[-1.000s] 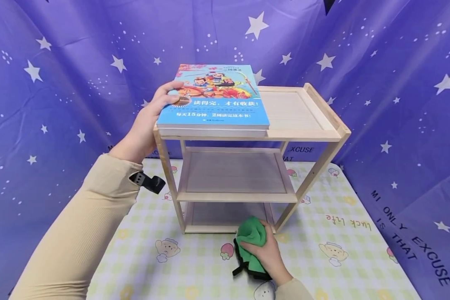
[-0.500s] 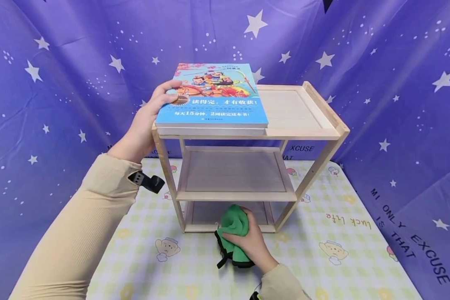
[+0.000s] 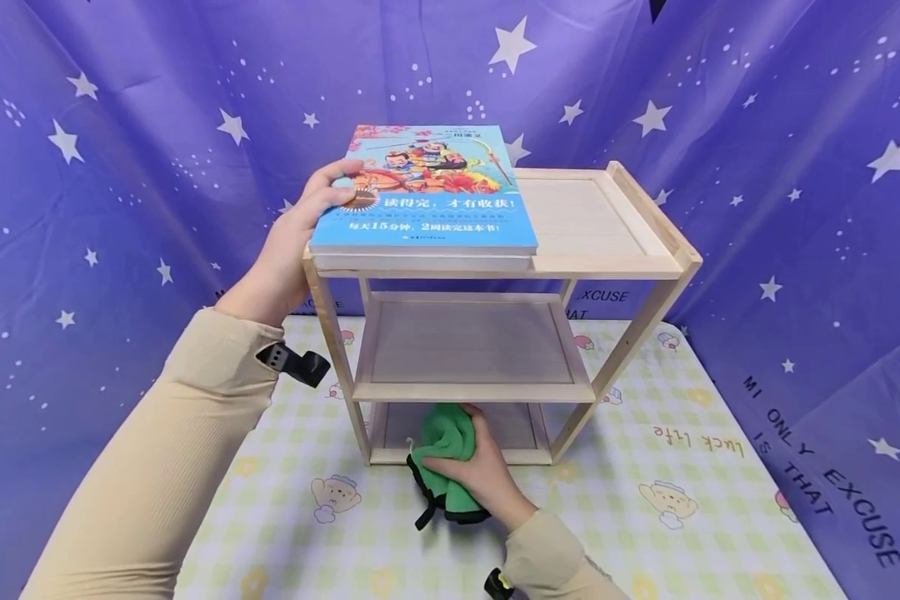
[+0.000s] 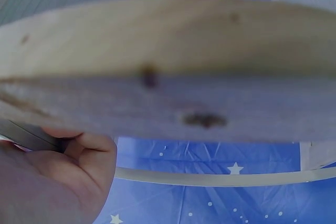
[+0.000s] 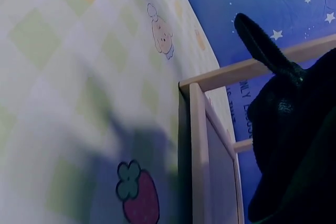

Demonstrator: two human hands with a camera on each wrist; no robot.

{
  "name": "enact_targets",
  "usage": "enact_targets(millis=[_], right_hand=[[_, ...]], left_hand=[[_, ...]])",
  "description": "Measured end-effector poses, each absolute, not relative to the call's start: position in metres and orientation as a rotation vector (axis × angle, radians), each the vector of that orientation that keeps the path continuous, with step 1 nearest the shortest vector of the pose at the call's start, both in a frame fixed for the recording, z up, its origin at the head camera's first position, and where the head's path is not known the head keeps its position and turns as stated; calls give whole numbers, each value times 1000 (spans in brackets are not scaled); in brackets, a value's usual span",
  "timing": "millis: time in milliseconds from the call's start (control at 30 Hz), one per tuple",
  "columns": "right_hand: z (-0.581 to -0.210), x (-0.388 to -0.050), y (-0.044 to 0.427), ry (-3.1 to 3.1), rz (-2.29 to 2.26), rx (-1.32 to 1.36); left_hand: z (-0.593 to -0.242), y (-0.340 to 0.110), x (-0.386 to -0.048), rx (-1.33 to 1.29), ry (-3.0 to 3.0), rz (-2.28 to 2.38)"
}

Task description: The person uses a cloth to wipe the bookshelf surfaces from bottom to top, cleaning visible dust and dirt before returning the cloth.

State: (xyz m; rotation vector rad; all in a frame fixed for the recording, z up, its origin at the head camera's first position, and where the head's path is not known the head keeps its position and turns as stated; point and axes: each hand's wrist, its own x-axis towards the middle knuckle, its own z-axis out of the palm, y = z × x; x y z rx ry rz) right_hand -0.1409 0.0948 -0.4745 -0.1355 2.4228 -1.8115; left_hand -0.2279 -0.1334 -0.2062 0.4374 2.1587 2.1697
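Blue picture-covered books (image 3: 427, 196) lie stacked at the left of the top tier of a small wooden shelf rack (image 3: 600, 267); two layers of page edges show. My left hand (image 3: 300, 229) grips the rack's upper left side, with fingertips over the top book's cover. In the left wrist view, that hand (image 4: 68, 177) has curled fingers beside a blurred wooden bar (image 4: 210, 72). My right hand (image 3: 487, 467) holds a bunched green cloth (image 3: 450, 433) with black edging at the lowest tier's front. The right wrist view shows its dark edging and loop (image 5: 268, 51); the fingers are hidden there.
Beneath the books is the middle tier (image 3: 472, 342), above the bottom tier (image 3: 521, 425). The rack stands on a table with a checked, cartoon-printed cloth (image 3: 645, 550). Purple curtains (image 3: 787, 208) with white stars hang at the back and both sides.
My right hand has moved left and forward with the green cloth, to the lowest tier's front. The left hand and the books have stayed in place.
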Motion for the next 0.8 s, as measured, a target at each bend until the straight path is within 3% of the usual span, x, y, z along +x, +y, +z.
enact_targets(millis=[800], right_hand=[[-453,-157,42,2399,-1800,-334]], left_hand=[[-207,-133,-227,425,2140,2189]])
